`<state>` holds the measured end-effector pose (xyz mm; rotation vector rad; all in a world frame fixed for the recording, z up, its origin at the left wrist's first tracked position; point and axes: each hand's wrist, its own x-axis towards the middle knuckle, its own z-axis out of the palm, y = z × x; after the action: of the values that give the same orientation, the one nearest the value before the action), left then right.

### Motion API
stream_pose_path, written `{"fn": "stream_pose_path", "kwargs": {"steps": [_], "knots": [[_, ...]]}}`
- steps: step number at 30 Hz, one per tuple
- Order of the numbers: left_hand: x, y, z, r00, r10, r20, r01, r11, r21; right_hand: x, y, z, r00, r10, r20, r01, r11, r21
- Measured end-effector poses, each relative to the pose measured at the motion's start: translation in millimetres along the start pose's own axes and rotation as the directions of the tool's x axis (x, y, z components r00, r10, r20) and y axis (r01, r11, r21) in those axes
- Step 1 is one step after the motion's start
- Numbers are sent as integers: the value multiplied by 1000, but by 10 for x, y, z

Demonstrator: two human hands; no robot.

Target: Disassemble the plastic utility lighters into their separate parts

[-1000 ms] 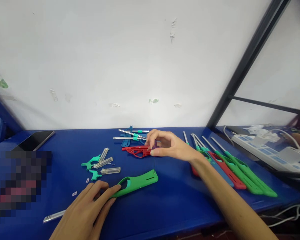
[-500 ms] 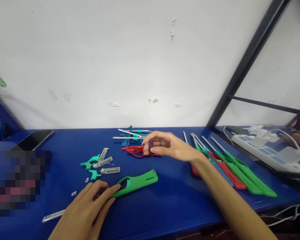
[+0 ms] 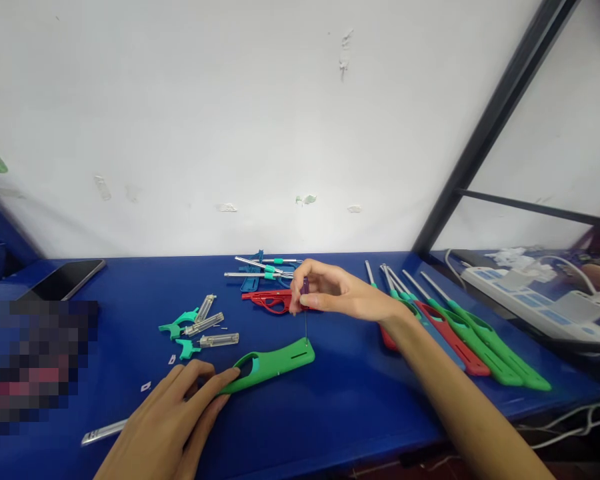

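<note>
Screwdriver (image 3: pixel 305 287) clamped upright between right hand's (image 3: pixel 337 288) thumb and fingers, likely to keep its tip seated | green casing (image 3: pixel 277 363) below that grip, tip meeting its butt | left hand (image 3: pixel 175 410) pinched on casing's opposite end, presumably for steadying | red casing (image 3: pixel 265 295) behind right grip, partly hidden

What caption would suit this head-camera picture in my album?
Left fingers hold a green lighter casing; right fingers hold a screwdriver to its far end.
</note>
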<state>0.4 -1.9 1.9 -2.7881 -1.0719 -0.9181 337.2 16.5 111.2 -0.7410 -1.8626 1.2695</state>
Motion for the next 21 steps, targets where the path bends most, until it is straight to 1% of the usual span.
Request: {"fn": "stream_pose_path", "kwargs": {"steps": [2,4,5,7,10,12,16,21], "knots": [[6,-1,0,1000,3,-1,-3,1000,3,11,34,0,1000,2,-2,-2,1000,-9],[12,-2,-2,1000,13,-7,-13,1000,5,10,42,-9,999,5,-33,-6,1000,-29],[15,-1,-2,1000,16,-9,-16,1000,6,5,33,-19,999,11,-53,-13,999,-49],[18,3,-2,1000,15,-14,-15,1000,10,-14,3,-52,996,46,-74,-57,988,-141],[16,12,1,1000,3,-22,-2,1000,23,-36,-5,-121,990,139,-27,-140,934,-329],[9,10,6,999,4,-33,-3,999,37,-36,45,-163,981,192,27,-164,898,-409],[-15,-14,24,999,10,-39,-8,999,48,-7,209,-193,966,240,94,-171,870,-463],[-33,-31,37,1000,0,-24,1,999,44,25,325,-163,964,250,96,-172,853,-492]]}}
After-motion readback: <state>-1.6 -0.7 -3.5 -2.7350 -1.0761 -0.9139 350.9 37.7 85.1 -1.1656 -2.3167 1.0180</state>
